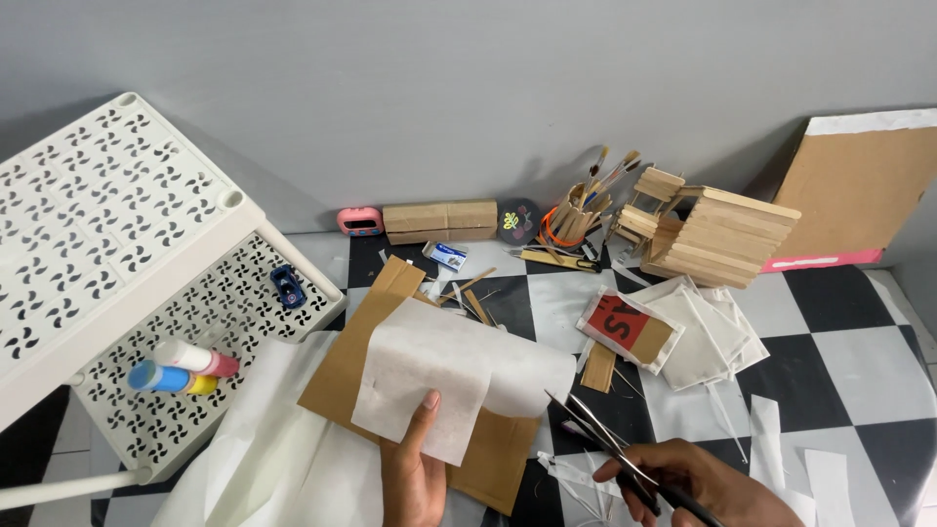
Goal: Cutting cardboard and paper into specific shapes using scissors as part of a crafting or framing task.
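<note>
left hand (415, 468) on white sheet (444, 376), right hand (698, 478) with scissors (610, 444) (blades seemingly parted)

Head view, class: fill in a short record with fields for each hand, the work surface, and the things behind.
Left hand: pinches a white sheet lying over brown cardboard
Right hand: holds scissors, blades open, tips beside the sheet's edge
Surface: black-and-white checkered floor
Behind: wooden stick house, brush holder
Left side: white perforated rack, two glue tubes
</note>
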